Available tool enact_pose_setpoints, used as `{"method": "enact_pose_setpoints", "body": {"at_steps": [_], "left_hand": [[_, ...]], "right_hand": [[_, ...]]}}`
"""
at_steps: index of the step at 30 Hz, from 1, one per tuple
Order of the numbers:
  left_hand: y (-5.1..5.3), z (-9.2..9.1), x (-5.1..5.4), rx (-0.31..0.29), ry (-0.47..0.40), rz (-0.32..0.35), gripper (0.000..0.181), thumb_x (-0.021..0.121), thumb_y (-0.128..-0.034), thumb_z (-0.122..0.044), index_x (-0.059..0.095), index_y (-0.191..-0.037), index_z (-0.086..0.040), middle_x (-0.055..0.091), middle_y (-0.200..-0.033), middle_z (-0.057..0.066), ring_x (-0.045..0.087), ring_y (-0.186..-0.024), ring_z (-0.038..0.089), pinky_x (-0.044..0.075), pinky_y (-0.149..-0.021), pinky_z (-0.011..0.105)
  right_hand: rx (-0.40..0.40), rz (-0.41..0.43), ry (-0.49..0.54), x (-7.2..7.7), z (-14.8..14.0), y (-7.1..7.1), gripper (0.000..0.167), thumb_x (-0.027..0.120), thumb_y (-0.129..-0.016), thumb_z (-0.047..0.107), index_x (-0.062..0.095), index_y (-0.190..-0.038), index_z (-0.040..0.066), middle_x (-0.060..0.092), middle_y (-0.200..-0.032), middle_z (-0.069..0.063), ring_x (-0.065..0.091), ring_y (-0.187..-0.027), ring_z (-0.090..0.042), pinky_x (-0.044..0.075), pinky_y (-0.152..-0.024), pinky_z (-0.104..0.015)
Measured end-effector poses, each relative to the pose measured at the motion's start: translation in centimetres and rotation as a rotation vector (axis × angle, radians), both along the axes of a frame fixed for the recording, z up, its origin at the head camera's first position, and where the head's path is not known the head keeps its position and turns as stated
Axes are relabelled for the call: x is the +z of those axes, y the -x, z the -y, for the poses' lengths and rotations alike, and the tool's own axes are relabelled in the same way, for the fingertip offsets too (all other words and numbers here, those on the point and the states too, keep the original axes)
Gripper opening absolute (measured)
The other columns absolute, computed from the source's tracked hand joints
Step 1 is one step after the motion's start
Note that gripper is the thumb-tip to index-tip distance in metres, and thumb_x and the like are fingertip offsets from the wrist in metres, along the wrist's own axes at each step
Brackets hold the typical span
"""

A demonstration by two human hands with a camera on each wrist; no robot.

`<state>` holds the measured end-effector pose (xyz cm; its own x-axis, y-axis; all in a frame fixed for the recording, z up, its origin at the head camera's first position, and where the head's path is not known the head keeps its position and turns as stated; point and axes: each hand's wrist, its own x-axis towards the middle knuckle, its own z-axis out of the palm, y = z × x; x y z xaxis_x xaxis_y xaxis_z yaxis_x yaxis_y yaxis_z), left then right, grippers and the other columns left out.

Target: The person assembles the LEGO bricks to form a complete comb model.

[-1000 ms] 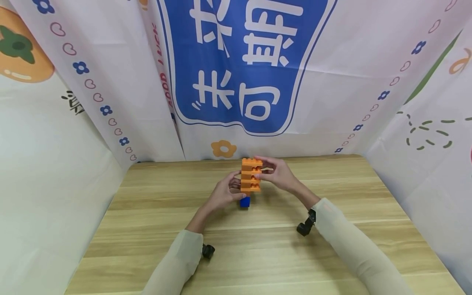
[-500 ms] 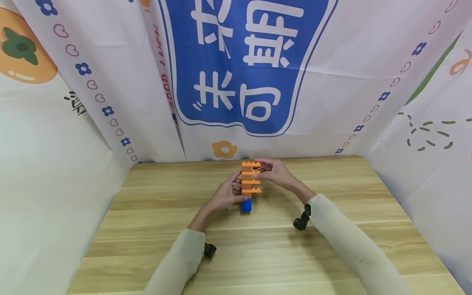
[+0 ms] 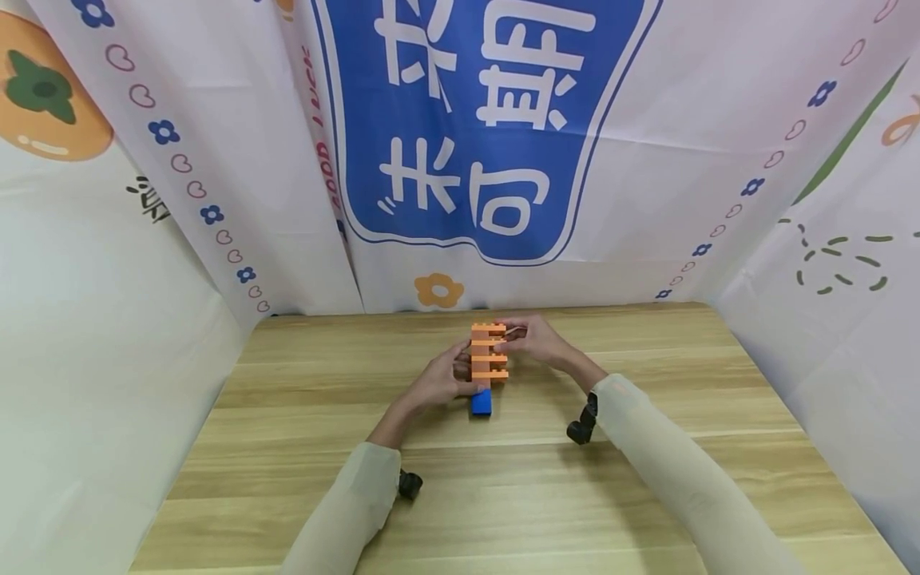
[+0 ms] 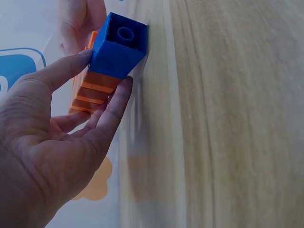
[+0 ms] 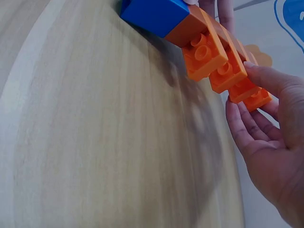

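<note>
In the head view, a stack of orange toy building bricks (image 3: 481,351) stands in a row away from me, with a blue brick (image 3: 481,402) at its near end. The right wrist view shows orange bricks (image 5: 204,56) jutting out sideways in steps, with gaps between them. My left hand (image 3: 440,378) grips the stack from the left, thumb and fingers near the blue end. From the right, my right hand (image 3: 535,339) pinches the far orange bricks between thumb and fingers. The left wrist view looks into the hollow underside of the blue brick (image 4: 118,52).
A wooden table (image 3: 446,511) lies under both hands. Behind it hangs a white cloth with a blue printed panel (image 3: 489,136), close to the far end of the stack. White cloth walls (image 3: 108,335) stand at both sides.
The stack has turned and tilted slightly, and its blue end has come a little nearer to me. Both hands keep hold; the right hand has shifted slightly nearer along with it.
</note>
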<state>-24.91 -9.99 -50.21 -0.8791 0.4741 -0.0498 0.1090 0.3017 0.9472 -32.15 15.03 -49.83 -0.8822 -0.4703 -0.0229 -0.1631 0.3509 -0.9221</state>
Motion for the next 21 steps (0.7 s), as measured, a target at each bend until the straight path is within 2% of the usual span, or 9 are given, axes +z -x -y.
{"method": "enact_pose_setpoints", "body": {"at_steps": [7, 15, 21], "left_hand": [[0.0, 0.0, -0.2, -0.012, -0.006, 0.01, 0.081, 0.08, -0.097, -0.015, 0.036, -0.164, -0.01, 0.064, -0.14, 0.017, 0.063, -0.127, 0.034, 0.053, -0.106, 0.052], [0.2, 0.0, -0.5, 0.011, 0.047, 0.001, 0.078, 0.084, -0.0945, -0.021, 0.043, -0.161, -0.013, 0.064, -0.139, 0.014, 0.062, -0.127, 0.033, 0.05, -0.108, 0.055], [0.3, -0.2, -0.4, 0.057, 0.064, 0.057, 0.079, 0.085, -0.093, -0.017, 0.045, -0.161, -0.014, 0.064, -0.138, 0.013, 0.061, -0.127, 0.031, 0.048, -0.112, 0.053]], "right_hand": [[0.001, -0.004, -0.026, -0.6, 0.2, 0.2, 0.061, 0.084, -0.094, 0.015, 0.059, -0.147, -0.001, 0.072, -0.129, -0.019, 0.068, -0.111, -0.028, 0.057, -0.091, -0.032], [-0.007, 0.009, -0.086, -1.1, 0.2, 0.4, 0.053, 0.083, -0.094, 0.016, 0.065, -0.143, 0.003, 0.074, -0.126, -0.012, 0.069, -0.111, -0.024, 0.058, -0.095, -0.035], [-0.007, 0.003, -0.115, -1.4, 0.1, 0.7, 0.048, 0.083, -0.095, 0.017, 0.069, -0.138, 0.005, 0.074, -0.123, -0.01, 0.069, -0.111, -0.024, 0.057, -0.098, -0.038]]}}
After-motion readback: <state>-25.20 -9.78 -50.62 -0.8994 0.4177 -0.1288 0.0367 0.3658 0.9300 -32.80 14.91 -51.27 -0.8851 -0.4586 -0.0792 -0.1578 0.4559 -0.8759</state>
